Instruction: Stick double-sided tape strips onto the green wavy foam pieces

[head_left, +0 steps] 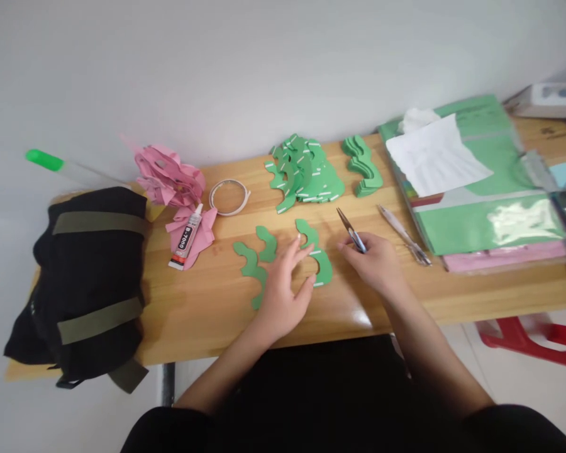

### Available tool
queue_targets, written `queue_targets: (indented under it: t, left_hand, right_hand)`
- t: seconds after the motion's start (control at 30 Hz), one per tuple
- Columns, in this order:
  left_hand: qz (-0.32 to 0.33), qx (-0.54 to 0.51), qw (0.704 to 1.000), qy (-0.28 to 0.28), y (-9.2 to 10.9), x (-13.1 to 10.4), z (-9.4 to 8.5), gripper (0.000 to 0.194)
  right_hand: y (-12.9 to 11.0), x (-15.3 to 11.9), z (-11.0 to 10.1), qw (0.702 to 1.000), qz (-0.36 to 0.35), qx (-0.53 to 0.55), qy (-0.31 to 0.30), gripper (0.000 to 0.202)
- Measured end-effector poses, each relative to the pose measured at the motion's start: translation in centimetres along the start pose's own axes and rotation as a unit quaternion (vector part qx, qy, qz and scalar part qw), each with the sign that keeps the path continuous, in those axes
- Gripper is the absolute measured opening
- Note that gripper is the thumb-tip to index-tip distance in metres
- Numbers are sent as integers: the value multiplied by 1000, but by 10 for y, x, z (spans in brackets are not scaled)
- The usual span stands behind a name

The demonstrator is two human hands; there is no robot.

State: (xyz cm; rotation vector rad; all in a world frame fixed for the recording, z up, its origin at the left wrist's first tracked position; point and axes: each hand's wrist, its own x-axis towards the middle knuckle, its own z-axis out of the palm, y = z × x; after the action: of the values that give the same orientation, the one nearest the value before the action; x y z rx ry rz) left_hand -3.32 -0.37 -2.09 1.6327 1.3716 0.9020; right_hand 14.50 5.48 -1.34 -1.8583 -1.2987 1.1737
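My left hand (287, 286) is spread over several wavy green paper cutouts, its fingers apart and the fingertips at the inner edge of one cutout (325, 267) with white tape strips on it. Another green cutout (248, 259) lies to the left, partly under this hand. In my right hand (376, 259) is a pair of slim tweezers (351, 231), dark tips pointing up and left, slightly apart. That hand rests just right of the taped cutout. Behind are a loose heap of green cutouts (306, 173) with white strips and a neat stack of green cutouts (362, 167).
A tape roll (229, 197), pink paper scraps (170, 176) and a B-7000 glue tube (186, 238) lie left. A black bag (94, 270) covers the left end. A pen (403, 233) and green packets (471, 220) under white paper (438, 154) are right. A red stool (523, 340) stands below.
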Motion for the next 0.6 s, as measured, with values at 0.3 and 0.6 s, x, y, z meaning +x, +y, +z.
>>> queue_targets:
  t: [0.3,0.6]
  left_hand:
    - [-55,-346,937,8,13,4,-7,64]
    - [-123,-401,906,-56,19,3,-7,53]
  right_hand:
    - [-17,-18,6,964,10,232,-128,37]
    - [-22,-17,3,971,-20,213,-106,32]
